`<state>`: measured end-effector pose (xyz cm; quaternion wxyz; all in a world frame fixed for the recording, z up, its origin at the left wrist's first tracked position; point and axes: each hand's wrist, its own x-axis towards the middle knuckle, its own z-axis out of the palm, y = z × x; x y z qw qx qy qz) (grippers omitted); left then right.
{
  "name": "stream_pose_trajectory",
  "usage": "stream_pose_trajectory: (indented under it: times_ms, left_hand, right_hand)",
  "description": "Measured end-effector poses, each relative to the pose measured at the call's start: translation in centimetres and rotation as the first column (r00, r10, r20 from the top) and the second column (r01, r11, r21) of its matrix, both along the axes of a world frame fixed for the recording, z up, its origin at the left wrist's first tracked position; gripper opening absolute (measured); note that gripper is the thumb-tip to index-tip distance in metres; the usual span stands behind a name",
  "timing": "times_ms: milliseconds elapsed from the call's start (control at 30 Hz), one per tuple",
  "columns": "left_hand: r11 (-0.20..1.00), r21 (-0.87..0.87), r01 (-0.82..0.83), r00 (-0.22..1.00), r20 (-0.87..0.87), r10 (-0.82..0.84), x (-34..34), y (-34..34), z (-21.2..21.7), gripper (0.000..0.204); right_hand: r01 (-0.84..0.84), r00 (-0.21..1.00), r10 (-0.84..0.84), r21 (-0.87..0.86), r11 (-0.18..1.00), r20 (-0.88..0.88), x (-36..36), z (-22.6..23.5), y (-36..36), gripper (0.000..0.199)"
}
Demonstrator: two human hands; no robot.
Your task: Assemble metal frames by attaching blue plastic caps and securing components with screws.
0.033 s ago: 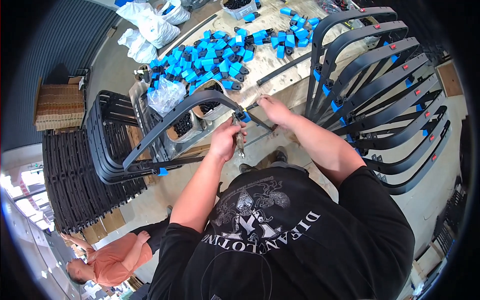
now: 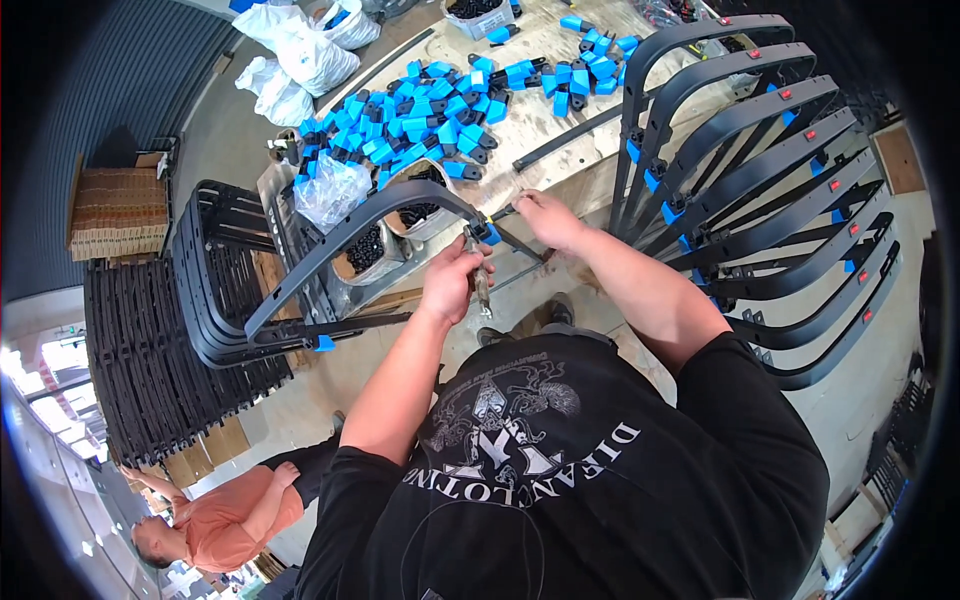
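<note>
Nothing's really shifted since the earlier frame, both hands sit at the same spot. Black curved frame (image 2: 340, 240) arcs over the table (image 2: 560, 130) edge, blue clip (image 2: 492, 233) at its near end. Left hand (image 2: 452, 280) has its grip wrapped round a metal tool (image 2: 480, 275) just below the clip. Right hand (image 2: 545, 218) pinches the frame beside the clip. Finished frames (image 2: 760, 170) stand stacked on the right.

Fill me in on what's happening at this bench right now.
A person in a black shirt is working on a curved black frame. The left hand grips a slim metal tool at the frame's blue end piece, while the right hand steadies it there. Loose blue clips cover the workbench, and similar frames stand racked to the right.
</note>
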<state>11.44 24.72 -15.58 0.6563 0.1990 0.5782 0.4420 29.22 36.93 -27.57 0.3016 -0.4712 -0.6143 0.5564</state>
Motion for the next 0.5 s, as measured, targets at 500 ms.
stream_pose_trajectory:
  times_ms: [500]
  left_hand:
    - [0.975,-0.222,-0.004,0.996,0.083,0.023,-0.4,1.3,0.1,0.017]
  right_hand:
    - [-0.153,0.987,0.162,-0.361,0.92,-0.006,0.7,4.4,1.1,0.048]
